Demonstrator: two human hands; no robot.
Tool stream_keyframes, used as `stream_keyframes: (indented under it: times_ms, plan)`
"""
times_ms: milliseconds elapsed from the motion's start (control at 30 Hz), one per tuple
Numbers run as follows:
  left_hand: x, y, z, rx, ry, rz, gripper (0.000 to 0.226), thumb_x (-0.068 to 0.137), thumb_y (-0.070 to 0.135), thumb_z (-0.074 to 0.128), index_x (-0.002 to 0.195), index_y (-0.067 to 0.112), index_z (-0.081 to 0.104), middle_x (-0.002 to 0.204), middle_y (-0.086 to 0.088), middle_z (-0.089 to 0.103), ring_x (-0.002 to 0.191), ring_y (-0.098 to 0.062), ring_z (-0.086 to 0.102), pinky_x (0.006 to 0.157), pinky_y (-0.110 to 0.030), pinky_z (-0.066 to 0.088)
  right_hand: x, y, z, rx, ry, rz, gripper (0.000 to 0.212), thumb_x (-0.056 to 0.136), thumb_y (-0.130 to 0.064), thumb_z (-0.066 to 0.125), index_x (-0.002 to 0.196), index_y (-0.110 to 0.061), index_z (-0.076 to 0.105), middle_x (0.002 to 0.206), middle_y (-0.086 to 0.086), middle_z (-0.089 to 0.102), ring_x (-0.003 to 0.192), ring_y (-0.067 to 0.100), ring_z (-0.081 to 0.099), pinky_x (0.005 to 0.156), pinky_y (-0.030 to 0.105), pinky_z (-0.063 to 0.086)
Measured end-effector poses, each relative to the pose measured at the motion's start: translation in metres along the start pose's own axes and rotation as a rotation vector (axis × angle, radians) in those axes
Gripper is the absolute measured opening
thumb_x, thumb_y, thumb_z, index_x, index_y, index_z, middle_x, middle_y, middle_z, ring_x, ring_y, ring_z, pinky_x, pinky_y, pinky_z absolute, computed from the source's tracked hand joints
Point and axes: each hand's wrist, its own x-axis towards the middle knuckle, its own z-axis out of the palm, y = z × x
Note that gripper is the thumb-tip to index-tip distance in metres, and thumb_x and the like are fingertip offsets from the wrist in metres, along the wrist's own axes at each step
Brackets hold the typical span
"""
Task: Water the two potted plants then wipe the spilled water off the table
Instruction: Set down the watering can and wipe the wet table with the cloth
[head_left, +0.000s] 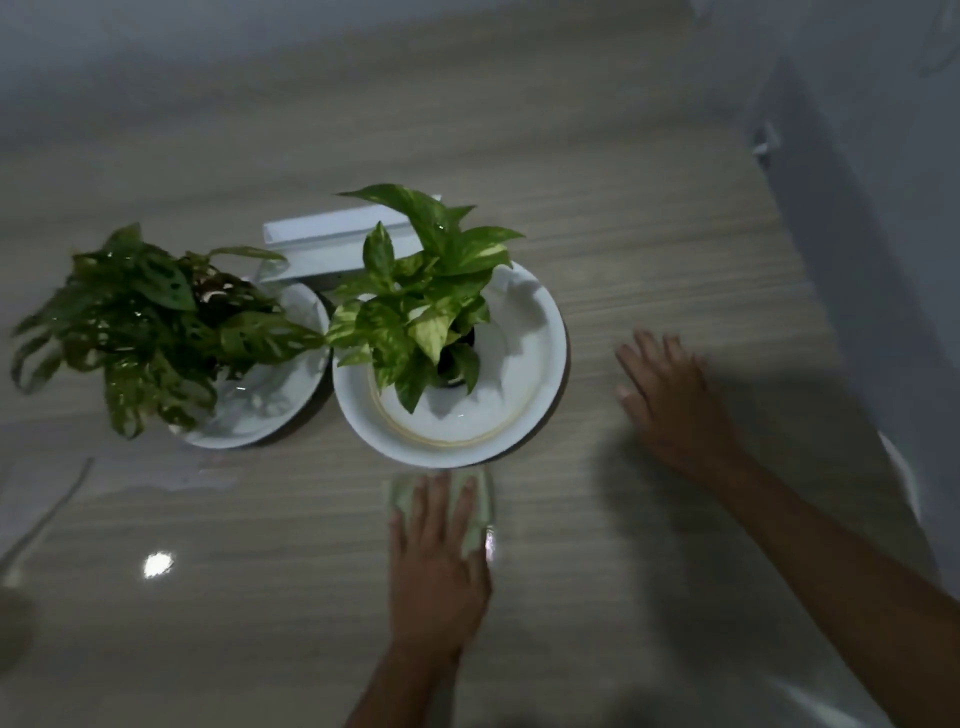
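Wiping the desk (649, 234) — left hand (439, 566), grip uncurled, presses the green cloth (480, 501) flat, just nearside of the right plate (553, 332); right hand (670, 400) open, fingers straight. Next, probably: slide toward the puddle (208, 475) nearer the desk's left edge.

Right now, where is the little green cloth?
In the head view, the green cloth lies on the table under the left hand, just in front of the white plate holding the yellow-green plant.
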Motion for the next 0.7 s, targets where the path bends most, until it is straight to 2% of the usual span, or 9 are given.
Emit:
stream_keyframes:
  times_ms: [67, 133, 233, 333, 367, 467, 533, 600, 700]
  plan:
    - [-0.022, -0.045, -0.015, 0.022, 0.092, -0.308, 0.066, 0.088, 0.035, 0.036, 0.153, 0.019, 0.035, 0.16, -0.012, 0.027, 0.146, -0.04, 0.033, 0.114, -0.062, 0.027, -0.044, -0.025, 0.012, 0.024, -0.069, -0.018, 0.059, 0.098, -0.046, 0.025, 0.149, -0.02, 0.038, 0.161, 0.007, 0.028, 0.15, 0.034, 0.017, 0.116, 0.057, 0.022]
    - [-0.065, -0.051, -0.017, -0.015, 0.009, -0.396, 0.07, 0.084, 0.035, 0.038, 0.152, 0.018, 0.037, 0.159, -0.015, 0.029, 0.141, -0.045, 0.038, 0.109, -0.062, 0.03, -0.079, -0.052, 0.025, 0.044, -0.096, -0.047, 0.063, 0.095, -0.049, 0.022, 0.148, -0.021, 0.04, 0.159, 0.006, 0.032, 0.149, 0.034, 0.02, 0.115, 0.056, 0.022]
    - [-0.079, -0.007, 0.006, -0.038, -0.005, -0.202, 0.075, 0.08, 0.038, 0.046, 0.153, 0.023, 0.035, 0.161, -0.012, 0.031, 0.144, -0.039, 0.036, 0.109, -0.056, 0.03, -0.101, -0.091, 0.045, 0.027, -0.105, -0.06, 0.058, 0.096, -0.049, 0.033, 0.15, -0.027, 0.037, 0.161, 0.001, 0.028, 0.15, 0.031, 0.018, 0.116, 0.054, 0.019]
    - [-0.037, -0.005, -0.003, -0.021, -0.066, 0.054, 0.073, 0.083, 0.039, 0.048, 0.155, 0.029, 0.035, 0.164, -0.005, 0.028, 0.15, -0.032, 0.027, 0.115, -0.055, 0.026, -0.104, -0.118, 0.061, 0.006, -0.122, -0.015, 0.057, 0.099, -0.047, 0.038, 0.153, -0.031, 0.027, 0.164, -0.005, 0.015, 0.152, 0.023, 0.002, 0.119, 0.05, 0.009]
    - [-0.026, -0.025, -0.013, 0.003, -0.071, 0.02, 0.07, 0.086, 0.039, 0.045, 0.154, 0.027, 0.035, 0.163, -0.006, 0.028, 0.15, -0.033, 0.027, 0.116, -0.056, 0.026, -0.105, -0.125, 0.064, 0.004, -0.113, 0.0, 0.057, 0.099, -0.047, 0.038, 0.153, -0.031, 0.028, 0.165, -0.005, 0.013, 0.152, 0.022, 0.0, 0.119, 0.049, 0.008]
    - [-0.041, -0.099, -0.035, 0.033, -0.002, -0.328, 0.069, 0.089, 0.04, 0.03, 0.155, 0.022, 0.028, 0.163, -0.011, 0.025, 0.149, -0.038, 0.027, 0.115, -0.06, 0.025, -0.107, -0.147, 0.072, 0.019, -0.062, 0.015, 0.056, 0.097, -0.048, 0.037, 0.149, -0.028, 0.035, 0.163, -0.003, 0.021, 0.152, 0.023, 0.007, 0.117, 0.052, 0.016]
    - [-0.079, -0.118, -0.037, 0.017, 0.049, -0.423, 0.071, 0.088, 0.04, 0.031, 0.156, 0.023, 0.023, 0.163, -0.011, 0.024, 0.148, -0.039, 0.028, 0.114, -0.062, 0.025, -0.11, -0.161, 0.076, 0.012, -0.052, 0.009, 0.057, 0.096, -0.048, 0.041, 0.149, -0.028, 0.037, 0.162, -0.002, 0.025, 0.151, 0.024, 0.009, 0.115, 0.056, 0.019]
    - [-0.112, -0.093, -0.022, -0.03, -0.004, -0.345, 0.072, 0.086, 0.037, 0.039, 0.155, 0.019, 0.031, 0.163, -0.012, 0.025, 0.145, -0.04, 0.033, 0.112, -0.06, 0.027, -0.114, -0.169, 0.083, 0.007, -0.04, 0.021, 0.058, 0.095, -0.048, 0.045, 0.149, -0.028, 0.037, 0.162, 0.0, 0.024, 0.151, 0.027, 0.011, 0.115, 0.057, 0.02]
    - [-0.117, -0.041, 0.001, -0.069, -0.064, -0.039, 0.075, 0.082, 0.041, 0.051, 0.155, 0.028, 0.035, 0.165, -0.005, 0.024, 0.149, -0.033, 0.029, 0.115, -0.054, 0.024, -0.121, -0.173, 0.092, -0.012, -0.069, 0.033, 0.061, 0.097, -0.052, 0.041, 0.153, -0.034, 0.026, 0.164, -0.002, 0.008, 0.152, 0.03, 0.006, 0.12, 0.052, 0.009]
